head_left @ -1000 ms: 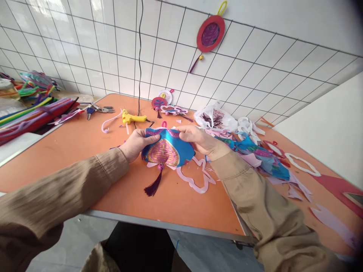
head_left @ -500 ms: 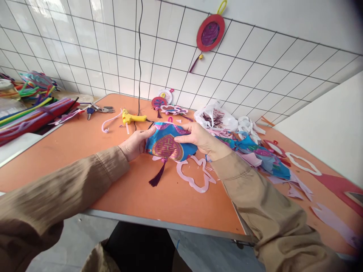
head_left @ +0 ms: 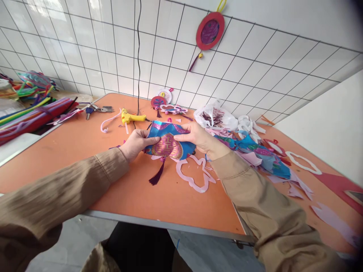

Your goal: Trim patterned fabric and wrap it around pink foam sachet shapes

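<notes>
A piece of blue patterned fabric (head_left: 170, 147) with a pink and gold motif is stretched between my two hands. My left hand (head_left: 139, 143) pinches its left side, thumb on top. On the right side my right hand (head_left: 198, 138) grips the cloth, thumb pressed on its face. From under the lower edge sticks out a dark purple tassel (head_left: 158, 174) with a pink bead; what it hangs from is mostly covered by the cloth. A pink cloud-shaped paper frame (head_left: 195, 185) lies just right of the tassel.
Behind my hands lies a yellow glue gun (head_left: 132, 117), its cord up the tiled wall. Pliers and keys (head_left: 98, 109) sit farther left, near bundled pipe cleaners (head_left: 42, 115). Fabric scraps (head_left: 269, 162) and a plastic bag (head_left: 224, 115) crowd the right. A red round ornament (head_left: 210, 32) hangs above.
My left thumb has slid inward over the fabric. The cloth has shifted slightly and creased in the middle, its left edge changing shape; my right hand keeps its grip.
</notes>
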`<state>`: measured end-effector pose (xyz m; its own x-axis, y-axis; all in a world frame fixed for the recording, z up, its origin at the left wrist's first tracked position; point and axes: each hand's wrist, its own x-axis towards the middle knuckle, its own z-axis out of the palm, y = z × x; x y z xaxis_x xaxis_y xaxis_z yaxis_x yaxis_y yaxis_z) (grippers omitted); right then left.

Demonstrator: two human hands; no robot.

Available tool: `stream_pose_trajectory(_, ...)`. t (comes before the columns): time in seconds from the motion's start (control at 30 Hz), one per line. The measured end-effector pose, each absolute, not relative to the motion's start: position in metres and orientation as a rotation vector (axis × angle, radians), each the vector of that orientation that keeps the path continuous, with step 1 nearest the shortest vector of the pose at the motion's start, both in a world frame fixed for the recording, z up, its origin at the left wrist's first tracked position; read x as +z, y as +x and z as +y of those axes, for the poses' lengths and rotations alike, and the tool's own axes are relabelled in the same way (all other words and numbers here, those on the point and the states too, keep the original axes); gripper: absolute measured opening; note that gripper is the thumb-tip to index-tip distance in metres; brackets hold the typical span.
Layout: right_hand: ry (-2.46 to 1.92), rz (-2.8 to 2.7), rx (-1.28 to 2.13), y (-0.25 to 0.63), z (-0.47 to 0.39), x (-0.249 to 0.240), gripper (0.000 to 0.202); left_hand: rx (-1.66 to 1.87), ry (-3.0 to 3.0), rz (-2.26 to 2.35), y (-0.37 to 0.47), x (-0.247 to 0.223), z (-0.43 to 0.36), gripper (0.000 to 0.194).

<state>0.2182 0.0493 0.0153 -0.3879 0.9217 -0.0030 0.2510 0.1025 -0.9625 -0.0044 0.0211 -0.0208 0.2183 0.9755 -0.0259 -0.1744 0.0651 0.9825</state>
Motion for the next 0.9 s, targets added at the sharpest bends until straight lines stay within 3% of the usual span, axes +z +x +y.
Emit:
stream_pose_trajectory(0.4, -1.263, -1.745, 1.161, 0.210, 0.046, 0.016, 0.027, 1.134, 1.306, 1.054, -0.006, -0.019, 0.021, 0.028)
stream_pose_trajectory(0.67, -1.301, -2.071, 0.886, 0.251, 0.045, 0.038, 0.015, 1.088, 1.003, 1.028, -0.008, -0.023, 0.024, 0.027)
stream_pose_trajectory(0.8, -1.401, -2.211, 0.781, 0.277, 0.031, 0.024, 0.004, 1.067, 0.862, 1.017, -0.006, -0.022, 0.022, 0.021)
stream_pose_trajectory(0.9, -1.368, -2.325, 0.689, 0.275, 0.020, 0.006, 0.010, 1.075, 0.829, 1.026, -0.003, -0.018, 0.019, 0.017)
